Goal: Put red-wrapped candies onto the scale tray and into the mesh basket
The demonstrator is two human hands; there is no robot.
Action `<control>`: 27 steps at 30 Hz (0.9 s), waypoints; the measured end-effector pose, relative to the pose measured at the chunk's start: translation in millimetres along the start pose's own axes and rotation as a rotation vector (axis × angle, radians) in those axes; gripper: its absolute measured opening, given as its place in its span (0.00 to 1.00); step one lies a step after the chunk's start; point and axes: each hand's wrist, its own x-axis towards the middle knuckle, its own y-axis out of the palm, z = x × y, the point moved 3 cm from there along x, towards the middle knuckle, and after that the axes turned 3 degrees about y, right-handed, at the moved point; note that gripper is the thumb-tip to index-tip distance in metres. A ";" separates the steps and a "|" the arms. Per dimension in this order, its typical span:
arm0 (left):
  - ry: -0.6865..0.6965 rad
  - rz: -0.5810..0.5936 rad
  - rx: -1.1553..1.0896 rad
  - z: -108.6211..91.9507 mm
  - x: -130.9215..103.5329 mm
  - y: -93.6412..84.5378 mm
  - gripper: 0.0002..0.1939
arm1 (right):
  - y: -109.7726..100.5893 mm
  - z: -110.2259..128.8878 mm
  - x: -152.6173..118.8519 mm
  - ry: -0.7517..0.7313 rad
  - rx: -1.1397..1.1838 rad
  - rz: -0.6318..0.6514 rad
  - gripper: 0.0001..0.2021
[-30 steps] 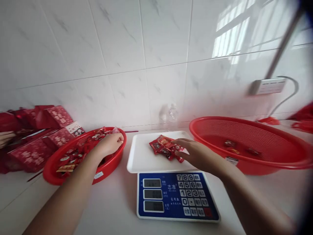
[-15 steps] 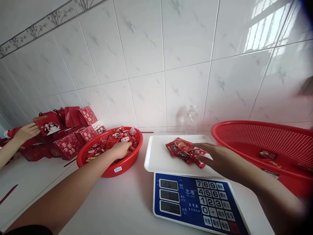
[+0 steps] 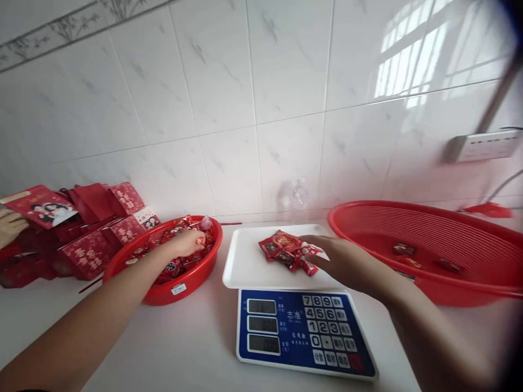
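Observation:
My left hand (image 3: 188,243) is over the smaller red basket (image 3: 186,283), its fingers closed with a bit of red candy wrapper showing at their tips. Red-wrapped candies (image 3: 174,267) fill that basket. On the white tray (image 3: 239,267) of a blue scale (image 3: 292,343) lies a small heap of red candy packets (image 3: 281,247). My right hand (image 3: 327,253) reaches across the tray from the right, thumb and fingers apart, at the heap's right edge. Its fingertips partly overlap the packets; I cannot tell whether they touch.
A larger red basket (image 3: 408,209) with a few packets stands at right. Red gift boxes (image 3: 87,250) are piled at left, where another person's hand (image 3: 10,226) holds a red gift bag (image 3: 43,207). A clear bottle (image 3: 300,198) stands by the tiled wall; a power strip (image 3: 486,146) hangs at right.
My left hand has lifted slightly out of the candies, with red wrapper now visible at its fingertips. The view has swung right; my right hand stays by the heap.

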 end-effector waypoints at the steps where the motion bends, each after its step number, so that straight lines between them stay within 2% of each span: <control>1: 0.027 -0.031 0.005 -7.1 3.3 -5.3 0.07 | -2.0 1.3 -0.5 0.010 0.008 0.007 0.21; 3: 0.077 -0.098 -0.002 -27.2 7.9 -11.5 0.07 | -4.9 3.0 -0.8 0.017 0.024 0.012 0.21; 5: 0.143 -0.124 -0.039 -54.9 8.4 -8.8 0.07 | -6.1 3.2 -0.7 0.014 0.031 0.012 0.21; 7: 0.238 -0.092 -0.095 -88.0 5.3 3.0 0.06 | -5.8 2.5 -0.9 0.025 0.024 0.014 0.21; 11: 0.434 0.013 -0.194 -150.9 -3.5 38.1 0.09 | -5.1 3.7 -2.5 0.036 0.018 0.018 0.21; 14: 0.534 0.104 -0.231 -180.2 -7.0 58.9 0.16 | -6.7 4.3 -4.3 0.028 0.041 0.014 0.19; 16: 0.576 0.155 -0.236 -187.7 -7.6 65.8 0.19 | -8.5 3.0 -5.2 0.026 0.055 0.009 0.19; 18: 0.577 0.155 -0.228 -183.8 -5.5 65.9 0.19 | -10.5 1.3 -5.7 0.019 0.060 -0.003 0.19; 21: 0.482 0.079 -0.183 -155.1 4.5 57.2 0.20 | -11.7 0.0 -5.7 0.012 0.054 -0.002 0.20; 24: 0.314 0.003 -0.096 -104.2 16.4 43.9 0.20 | -9.4 -0.2 -5.3 0.004 0.030 0.019 0.20; 27: 0.125 -0.045 0.015 -45.1 17.7 30.4 0.19 | -4.6 -2.0 -4.5 -0.006 0.003 0.033 0.21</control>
